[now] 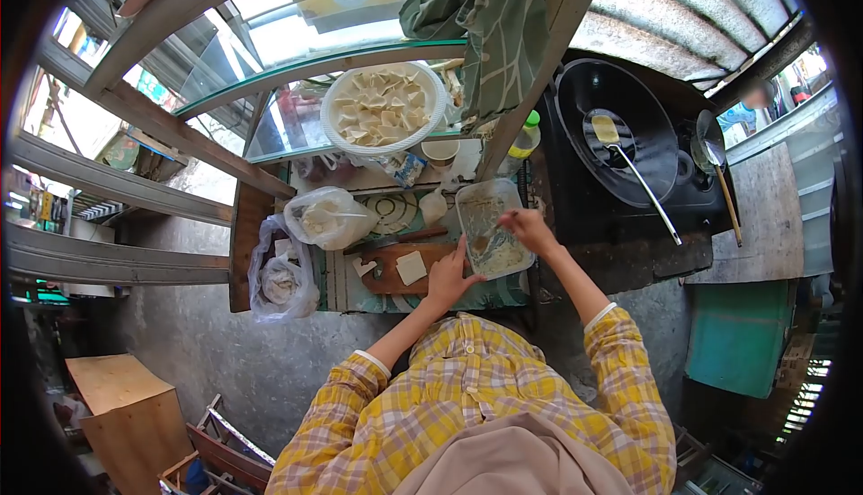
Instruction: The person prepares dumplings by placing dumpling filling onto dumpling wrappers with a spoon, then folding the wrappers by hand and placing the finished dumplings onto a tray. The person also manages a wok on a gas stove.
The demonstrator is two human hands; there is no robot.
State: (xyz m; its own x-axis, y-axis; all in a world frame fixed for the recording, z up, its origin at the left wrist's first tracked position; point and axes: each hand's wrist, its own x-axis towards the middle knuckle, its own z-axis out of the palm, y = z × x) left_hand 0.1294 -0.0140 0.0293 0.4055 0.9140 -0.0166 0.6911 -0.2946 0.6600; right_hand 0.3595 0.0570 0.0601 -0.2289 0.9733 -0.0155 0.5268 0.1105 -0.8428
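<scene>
Street stall under a corrugated roof, glass display case ahead, concrete ground below. Small worktop crowded with gear

Wooden cutting board [395, 272] sits at the front of the worktop; one pale square wrapper [411, 267] lies on it, flat and unfilled, with a smaller scrap to its left. My left hand [447, 281] rests at the board's right edge, fingers spread, thumb against the clear plastic container [490, 225] just beside it. It holds nothing that I can see

My right hand [530, 230] is over the container's far right rim, fingertips pinched on something thin, perhaps a small spoon or stick dipping into the filling; too small to tell which

Judging progress: a white bowl [382, 108] on the glass shelf is heaped with folded pieces, so a good batch looks done. Container is partly emptied, filling pushed toward the near end. Wrapper on the board is not yet filled, and a clear bag [325, 216] of what may be more wrappers waits to the left

Black wok [616, 131] to the right holds a ladle [629, 167] with a little yellowish liquid; whether the burner is lit, I cannot tell

Hidden or unclear: contents of the second plastic bag [280, 279], the dark tool lying along the board's back edge, and everything behind the green cloth
</scene>
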